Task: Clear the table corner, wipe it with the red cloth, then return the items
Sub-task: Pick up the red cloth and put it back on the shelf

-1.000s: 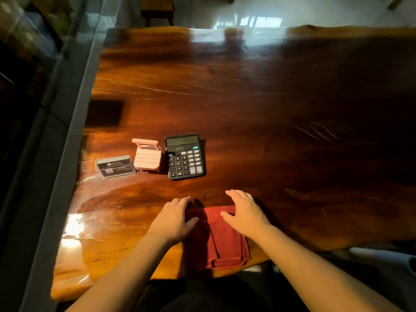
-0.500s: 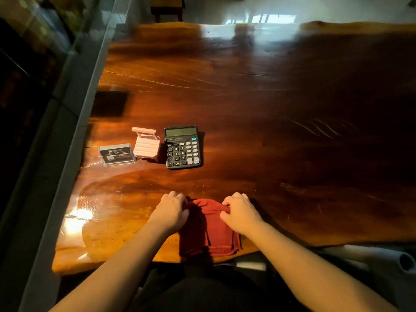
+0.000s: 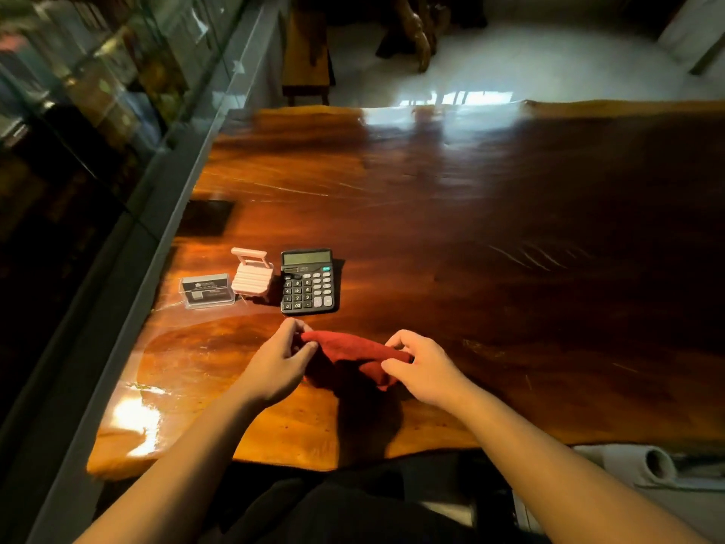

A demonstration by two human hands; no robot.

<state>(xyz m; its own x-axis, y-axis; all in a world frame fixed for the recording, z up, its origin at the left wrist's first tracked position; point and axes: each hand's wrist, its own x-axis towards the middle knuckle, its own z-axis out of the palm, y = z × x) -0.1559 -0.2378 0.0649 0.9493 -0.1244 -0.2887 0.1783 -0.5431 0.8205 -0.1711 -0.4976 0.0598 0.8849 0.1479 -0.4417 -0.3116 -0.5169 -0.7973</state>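
Red cloth (image 3: 355, 353) is bunched into a roll, long axis running left-right, lifted at the top w/ its lower fold drooping toward the table (image 3: 510, 268) near the front edge. Left hand (image 3: 276, 367) pinches its left end, right hand (image 3: 421, 367) pinches the right end. Behind sit 3 items in a row: clear card holder (image 3: 206, 290), pink mini chair (image 3: 253, 276), black calculator (image 3: 308, 280), display facing away. Card print is too small to read; calculator keys show digits.
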